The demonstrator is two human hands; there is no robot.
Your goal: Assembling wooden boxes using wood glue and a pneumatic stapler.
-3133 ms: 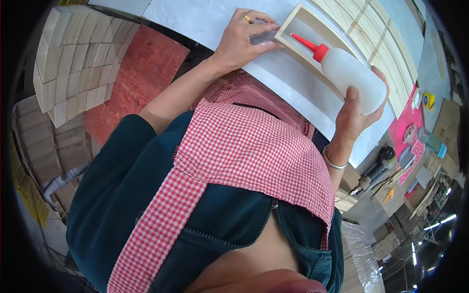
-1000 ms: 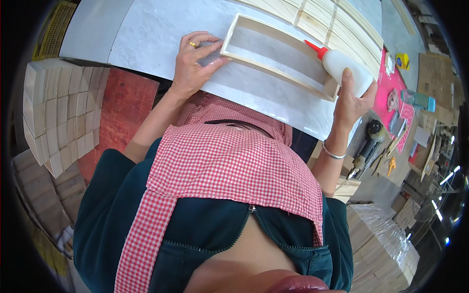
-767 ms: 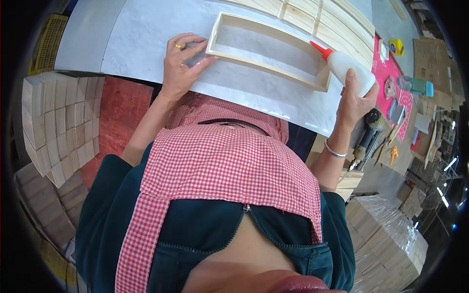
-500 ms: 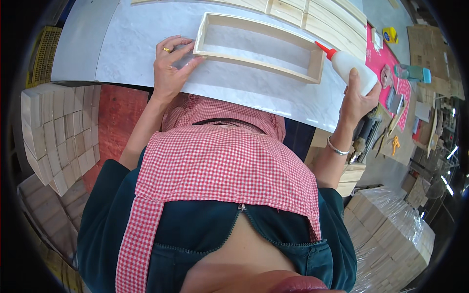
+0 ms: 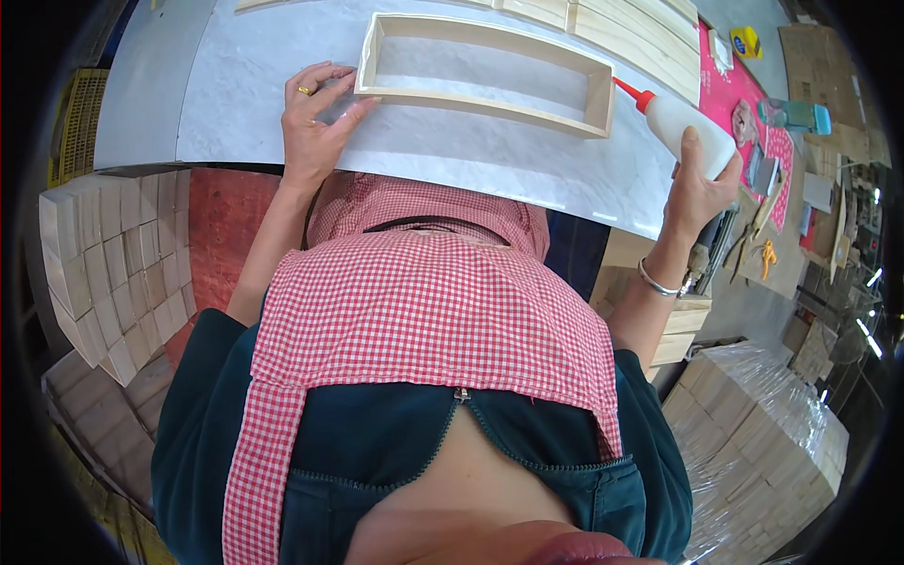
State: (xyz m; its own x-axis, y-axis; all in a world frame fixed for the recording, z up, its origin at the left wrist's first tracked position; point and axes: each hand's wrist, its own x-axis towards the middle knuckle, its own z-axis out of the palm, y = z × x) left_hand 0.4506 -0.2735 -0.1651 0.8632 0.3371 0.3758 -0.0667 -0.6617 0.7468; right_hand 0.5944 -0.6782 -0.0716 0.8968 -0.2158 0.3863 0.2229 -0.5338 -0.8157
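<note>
Your left hand (image 5: 315, 132) is half curled, thumb and fingers parted at the near left corner of the wooden frame (image 5: 485, 110); whether they pinch it or merely rest there, I can't tell. Your right hand (image 5: 702, 184) wraps the white bottle (image 5: 692, 141), its red nozzle (image 5: 634, 95) aimed left, close by the frame's right end. A hard squeeze could spill its contents there; a nozzle bump could skew a loosely held frame. Bare tabletop (image 5: 424, 151) spans between your hands, down to its near edge; beyond the frame, wooden boards (image 5: 626, 40) limit room.
</note>
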